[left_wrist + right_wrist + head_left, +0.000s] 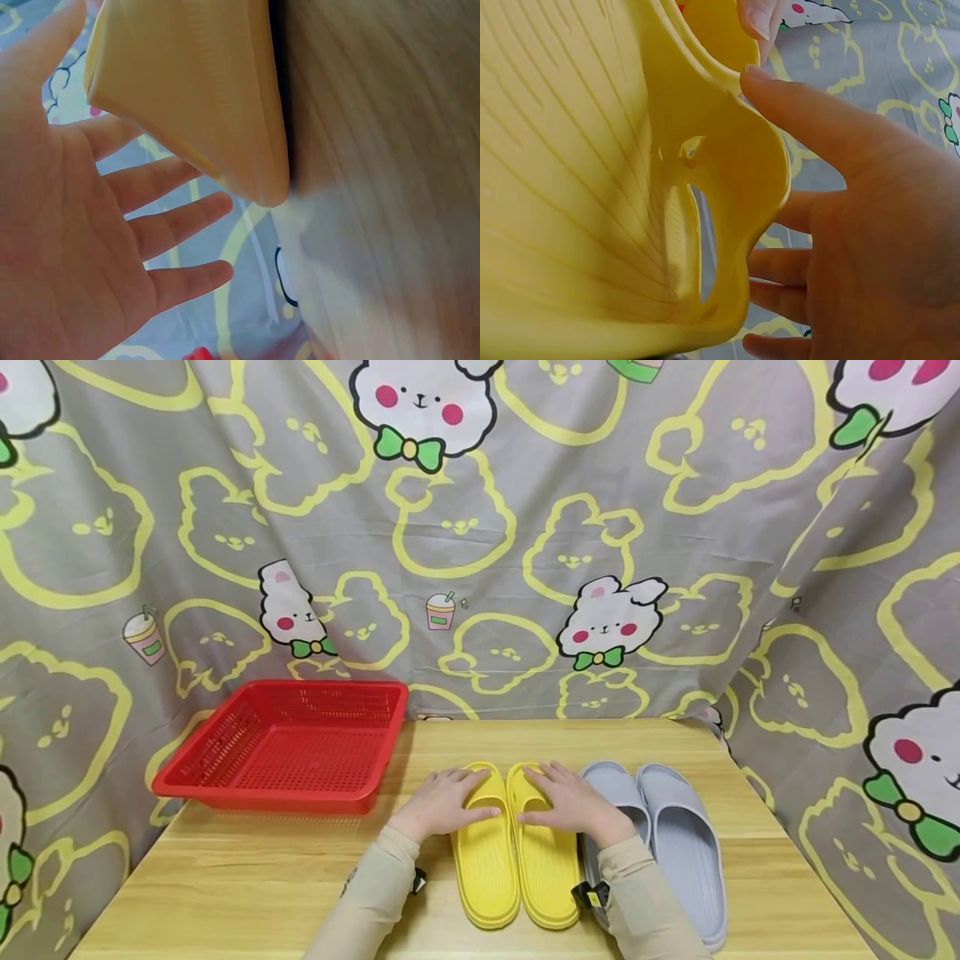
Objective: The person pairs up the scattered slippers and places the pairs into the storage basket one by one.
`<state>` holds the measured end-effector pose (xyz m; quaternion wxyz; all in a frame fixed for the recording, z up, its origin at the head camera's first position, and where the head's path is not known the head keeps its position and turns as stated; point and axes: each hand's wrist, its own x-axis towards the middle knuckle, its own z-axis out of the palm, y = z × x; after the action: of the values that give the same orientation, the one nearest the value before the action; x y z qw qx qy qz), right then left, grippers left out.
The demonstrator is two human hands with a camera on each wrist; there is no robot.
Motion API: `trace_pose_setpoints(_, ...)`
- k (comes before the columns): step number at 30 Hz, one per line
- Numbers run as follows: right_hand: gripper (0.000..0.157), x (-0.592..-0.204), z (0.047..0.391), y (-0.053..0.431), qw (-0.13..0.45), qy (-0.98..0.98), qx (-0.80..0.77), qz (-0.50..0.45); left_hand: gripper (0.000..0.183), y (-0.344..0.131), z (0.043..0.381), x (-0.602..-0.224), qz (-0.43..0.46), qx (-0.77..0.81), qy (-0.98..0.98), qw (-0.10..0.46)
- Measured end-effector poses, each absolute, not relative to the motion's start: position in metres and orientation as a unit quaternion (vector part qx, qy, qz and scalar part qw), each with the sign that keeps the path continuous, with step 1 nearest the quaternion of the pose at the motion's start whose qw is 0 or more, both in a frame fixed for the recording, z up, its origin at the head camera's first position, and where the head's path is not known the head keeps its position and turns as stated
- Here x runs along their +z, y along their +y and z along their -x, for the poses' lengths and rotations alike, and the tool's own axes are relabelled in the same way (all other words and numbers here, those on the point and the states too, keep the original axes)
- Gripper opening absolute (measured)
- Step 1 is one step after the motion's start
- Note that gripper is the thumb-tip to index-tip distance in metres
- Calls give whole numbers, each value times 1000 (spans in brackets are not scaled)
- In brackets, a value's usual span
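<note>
A pair of yellow slippers lies side by side on the wooden table, toes pointing away; the left slipper (487, 868) and right slipper (549, 877) nearly touch. My left hand (440, 804) is at the left slipper's strap, its thumb over the top. In the left wrist view the fingers of that hand (75, 247) are spread beside the yellow slipper (202, 82). On the other side, my right hand (573, 804) reaches over the right slipper's strap. The right wrist view shows this hand (885, 232) with straight fingers, thumb at the strap edge (757, 165).
Grey slippers lie to the right, one (686, 852) in plain view and the other (611, 777) partly behind my right arm. A red plastic basket (300, 802) stands at the back left. A patterned curtain (480, 543) hangs behind the wooden table (247, 885).
</note>
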<state>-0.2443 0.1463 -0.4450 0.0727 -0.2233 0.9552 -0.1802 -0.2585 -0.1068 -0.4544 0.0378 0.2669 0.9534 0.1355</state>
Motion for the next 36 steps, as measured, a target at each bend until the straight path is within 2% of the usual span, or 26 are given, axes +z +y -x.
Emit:
trace_pose_setpoints(22,77,-446,246,147,61,952,-192,229,70,-107,261,-457,-277,146,950,8)
trace_pose_setpoints(36,86,-445,248,146,16,952,-192,237,72,-110,262,-455,-270,138,953,4)
